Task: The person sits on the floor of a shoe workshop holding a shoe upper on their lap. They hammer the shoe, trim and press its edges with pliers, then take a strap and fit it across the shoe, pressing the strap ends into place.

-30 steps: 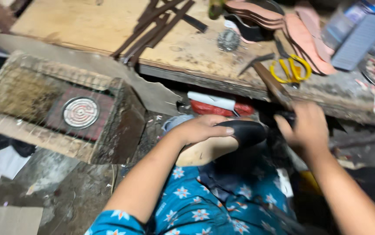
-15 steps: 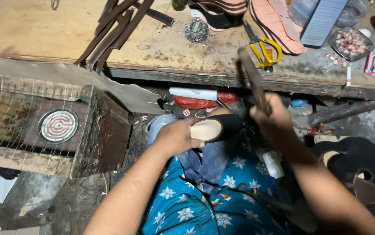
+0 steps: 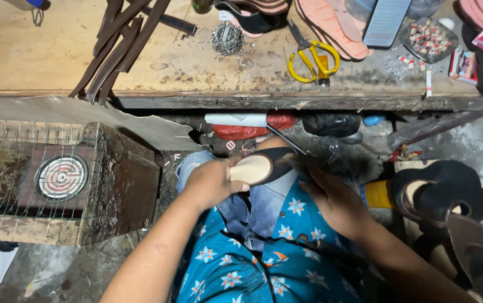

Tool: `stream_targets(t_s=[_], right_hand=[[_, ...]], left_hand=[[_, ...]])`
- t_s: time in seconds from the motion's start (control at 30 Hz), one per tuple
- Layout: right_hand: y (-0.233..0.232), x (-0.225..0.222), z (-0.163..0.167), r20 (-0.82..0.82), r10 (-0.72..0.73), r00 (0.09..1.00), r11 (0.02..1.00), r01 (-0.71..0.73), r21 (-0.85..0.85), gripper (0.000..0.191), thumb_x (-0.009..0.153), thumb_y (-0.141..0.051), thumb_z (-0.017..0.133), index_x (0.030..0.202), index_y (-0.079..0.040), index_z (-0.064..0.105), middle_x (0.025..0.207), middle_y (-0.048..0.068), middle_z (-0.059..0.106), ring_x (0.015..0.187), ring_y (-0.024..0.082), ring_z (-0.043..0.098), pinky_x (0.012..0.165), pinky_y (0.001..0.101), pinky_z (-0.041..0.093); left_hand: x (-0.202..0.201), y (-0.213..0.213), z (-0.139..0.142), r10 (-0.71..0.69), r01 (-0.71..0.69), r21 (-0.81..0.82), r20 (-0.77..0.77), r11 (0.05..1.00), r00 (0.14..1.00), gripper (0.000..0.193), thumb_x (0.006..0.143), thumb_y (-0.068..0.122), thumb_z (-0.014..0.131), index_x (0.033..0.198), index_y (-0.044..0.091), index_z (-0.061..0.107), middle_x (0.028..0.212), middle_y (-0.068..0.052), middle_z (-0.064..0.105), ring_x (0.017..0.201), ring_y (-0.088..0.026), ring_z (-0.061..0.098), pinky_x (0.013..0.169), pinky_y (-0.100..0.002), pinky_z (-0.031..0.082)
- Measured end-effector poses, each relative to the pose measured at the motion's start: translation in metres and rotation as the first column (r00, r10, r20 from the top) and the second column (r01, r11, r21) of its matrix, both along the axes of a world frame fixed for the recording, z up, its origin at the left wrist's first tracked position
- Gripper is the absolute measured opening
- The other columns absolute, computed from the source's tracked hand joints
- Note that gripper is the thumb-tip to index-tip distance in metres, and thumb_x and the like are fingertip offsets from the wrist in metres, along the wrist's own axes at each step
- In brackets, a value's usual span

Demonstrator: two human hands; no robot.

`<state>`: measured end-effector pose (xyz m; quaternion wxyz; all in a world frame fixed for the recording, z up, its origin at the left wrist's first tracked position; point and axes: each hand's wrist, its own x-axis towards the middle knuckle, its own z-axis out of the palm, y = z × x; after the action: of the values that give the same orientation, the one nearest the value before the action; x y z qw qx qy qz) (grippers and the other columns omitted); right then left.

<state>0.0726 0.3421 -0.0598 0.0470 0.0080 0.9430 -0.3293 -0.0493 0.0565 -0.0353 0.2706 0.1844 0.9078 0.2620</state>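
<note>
My left hand [image 3: 210, 182] grips a shoe [image 3: 255, 168] with a tan insole and black upper, holding it on my lap over the blue flowered cloth. My right hand [image 3: 334, 199] is closed around a hammer [image 3: 297, 161], which is blurred. Its head is down at the shoe's black toe end. A thin metal rod [image 3: 286, 140] slants just above the shoe.
The wooden workbench [image 3: 39, 56] above holds brown leather strips [image 3: 118, 45], yellow scissors [image 3: 311, 59], pink insoles [image 3: 331, 28] and a tray of small pieces [image 3: 429, 36]. A wire-mesh box with a round coil [image 3: 61, 177] stands at left. Black sandals [image 3: 449, 196] and a yellow can [image 3: 377, 193] lie at right.
The hammer, raised high half a second ago, has swung down onto the shoe's toe. My left hand has kept its hold on the shoe on my lap.
</note>
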Motion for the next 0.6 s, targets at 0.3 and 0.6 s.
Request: stream_targets(t_s=[0.3, 0.6], right_hand=[[-0.004, -0.049, 0.014, -0.089, 0.186, 0.978, 0.972, -0.197, -0.129, 0.055, 0.1, -0.026, 0.057, 0.151, -0.01, 0.043, 0.134, 0.022, 0.064, 0.124, 0.035, 0.064, 0.1, 0.039, 0.05], [-0.008, -0.051, 0.025, -0.037, 0.244, 0.969, 0.957, -0.246, -0.155, 0.049, 0.097, -0.023, 0.054, 0.145, -0.011, 0.052, 0.138, 0.017, 0.065, 0.127, 0.03, 0.064, 0.101, 0.0373, 0.049]], left_hand=[[0.036, 0.005, -0.018, 0.006, 0.019, 0.063, -0.379, 0.998, 0.926, 0.079, 0.075, 0.041, 0.082, 0.141, 0.005, 0.057, 0.129, -0.025, 0.063, 0.117, -0.04, 0.062, 0.097, -0.045, 0.049], [0.026, -0.004, -0.002, 0.069, -0.067, 0.017, -0.135, 0.998, 0.989, 0.068, 0.077, 0.047, 0.08, 0.136, 0.019, 0.062, 0.116, -0.014, 0.073, 0.109, -0.035, 0.068, 0.093, -0.045, 0.052]])
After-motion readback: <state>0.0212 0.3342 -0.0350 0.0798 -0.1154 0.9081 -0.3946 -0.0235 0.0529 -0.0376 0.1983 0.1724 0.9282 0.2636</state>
